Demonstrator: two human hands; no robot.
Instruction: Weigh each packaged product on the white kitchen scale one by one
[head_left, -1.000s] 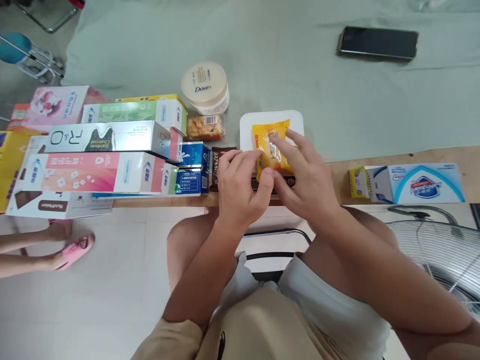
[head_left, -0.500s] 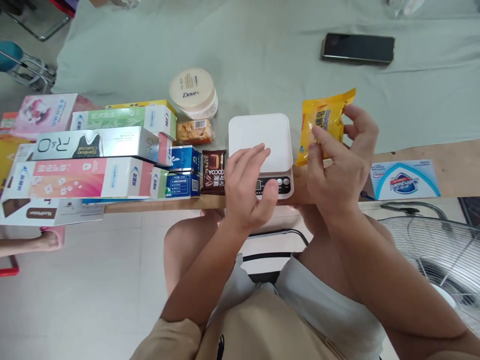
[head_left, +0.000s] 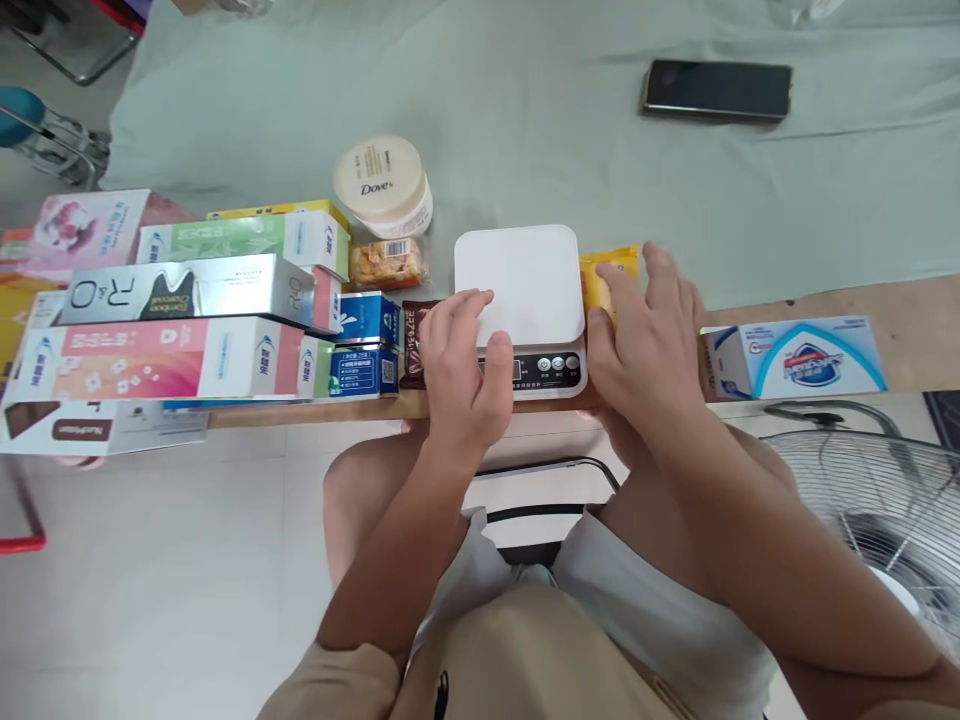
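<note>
A white kitchen scale sits at the table's near edge, its platform bare and its button panel facing me. My left hand is open over the scale's lower left corner, holding nothing. It partly covers a brown cocoa snack packet beside the scale. To the scale's right, a yellow snack packet is low against the table, mostly hidden beneath my right hand. That hand's thumb and fingers are around the packet, touching it. A blue and white soap box lies just right of the hand.
Stacked toothpaste boxes crowd the left, near a Dove tub, a wrapped pastry and small blue boxes. A phone lies on the green cloth. A fan stands below the edge at right.
My right hand has brought the yellow packet down and left, from above the table to beside the scale. My left hand has shifted left, uncovering more of the scale.
</note>
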